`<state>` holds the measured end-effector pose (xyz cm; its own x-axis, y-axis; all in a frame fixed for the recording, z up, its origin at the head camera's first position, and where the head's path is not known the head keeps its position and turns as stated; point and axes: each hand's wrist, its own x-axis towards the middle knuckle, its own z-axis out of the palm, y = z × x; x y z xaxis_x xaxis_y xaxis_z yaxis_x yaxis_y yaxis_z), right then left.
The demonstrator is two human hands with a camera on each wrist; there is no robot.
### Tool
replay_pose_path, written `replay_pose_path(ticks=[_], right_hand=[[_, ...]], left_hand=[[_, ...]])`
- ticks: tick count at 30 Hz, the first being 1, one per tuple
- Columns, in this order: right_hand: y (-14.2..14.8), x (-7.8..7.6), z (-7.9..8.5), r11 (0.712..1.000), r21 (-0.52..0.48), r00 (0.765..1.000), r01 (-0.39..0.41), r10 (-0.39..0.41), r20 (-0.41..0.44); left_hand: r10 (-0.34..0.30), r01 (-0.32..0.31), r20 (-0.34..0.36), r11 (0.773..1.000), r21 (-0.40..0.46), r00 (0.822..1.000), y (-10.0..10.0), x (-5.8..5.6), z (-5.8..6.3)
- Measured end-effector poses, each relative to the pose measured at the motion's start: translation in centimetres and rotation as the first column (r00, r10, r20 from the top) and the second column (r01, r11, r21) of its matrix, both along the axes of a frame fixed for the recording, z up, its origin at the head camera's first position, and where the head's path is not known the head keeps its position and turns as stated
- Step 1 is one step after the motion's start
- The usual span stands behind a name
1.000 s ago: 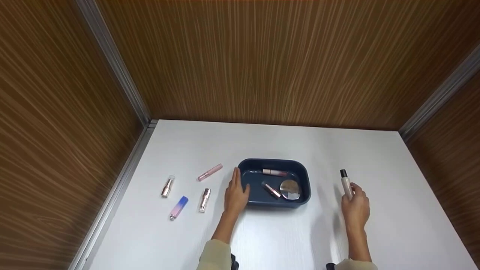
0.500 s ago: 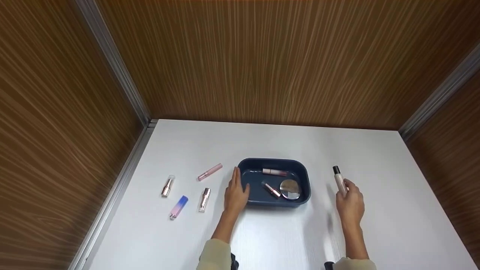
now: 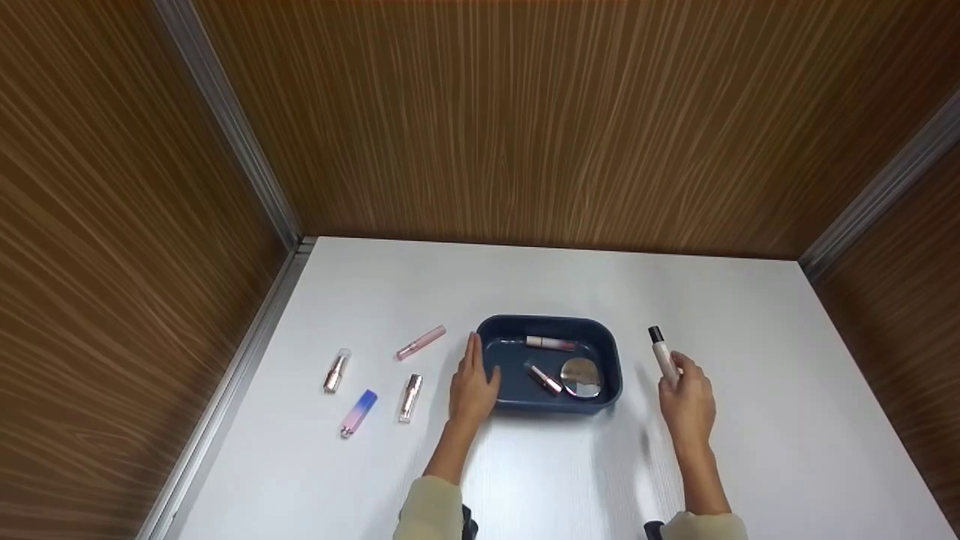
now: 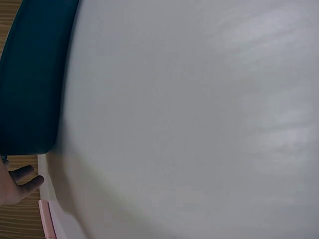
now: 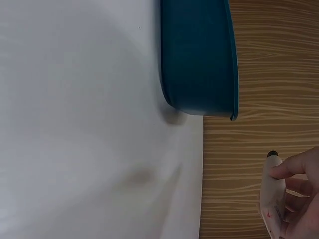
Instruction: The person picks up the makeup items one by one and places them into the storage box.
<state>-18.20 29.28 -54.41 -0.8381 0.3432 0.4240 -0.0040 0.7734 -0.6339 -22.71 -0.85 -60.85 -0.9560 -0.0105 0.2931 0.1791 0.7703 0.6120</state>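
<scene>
Right-hand grip (image 3: 687, 401): loaded, thumb and fingers curled round a pale tube (image 3: 664, 361) with a black cap (image 3: 655, 334). Tube is raised over the bench (image 3: 787, 427), right of the blue tub (image 3: 549, 407) and apart from it, tilted, cap end pointing away from the person. Right wrist view agrees: tube pinched between thumb and fingers, tub wall beyond.

Left-hand grip (image 3: 473, 390): wide, fingers straight along the tub's left end, thumb reaching over the rim. Contact pressure can't be told.

Tub sits on the bench between the two hands. Inside: pink-to-dark gloss tube (image 3: 550, 343) by the far wall, small lipstick (image 3: 543, 379) lying diagonally, round compact (image 3: 580, 378) with a shiny lid toward the right end. Lipstick's lower end is just beside the compact.

Left of the tub, four loose on the bench: slim pink tube (image 3: 421, 343) farthest back, clear-capped lipstick (image 3: 337, 371) farthest left, blue-and-pink tube (image 3: 358, 413) nearest the person, rose-gold lipstick (image 3: 410, 398) between that one and the left hand. All lying flat, none touching.

Beige sleeves (image 3: 429, 511) on both arms. Wood-grain panel (image 3: 510, 127) behind the bench.
</scene>
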Motion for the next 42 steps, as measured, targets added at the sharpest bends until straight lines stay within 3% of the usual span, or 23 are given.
replay_pose_path(ticks=[23,33,42], right_hand=[[-2.2,-0.6,0.0,0.994,0.049,0.995,-0.093,0.094,-0.026],[-3.0,-0.5,0.1,0.991,0.056,0.993,-0.121,0.121,-0.008],[-3.9,-0.7,0.3,0.985,0.062,0.987,-0.158,0.158,0.002]], left_hand=[[0.007,-0.007,0.004,1.0,0.013,1.0,0.0,0.0,0.1],[0.014,-0.014,-0.038,1.0,0.011,0.999,0.2,0.1,0.0],[0.013,-0.013,-0.015,1.0,0.003,1.0,0.2,0.1,0.2]])
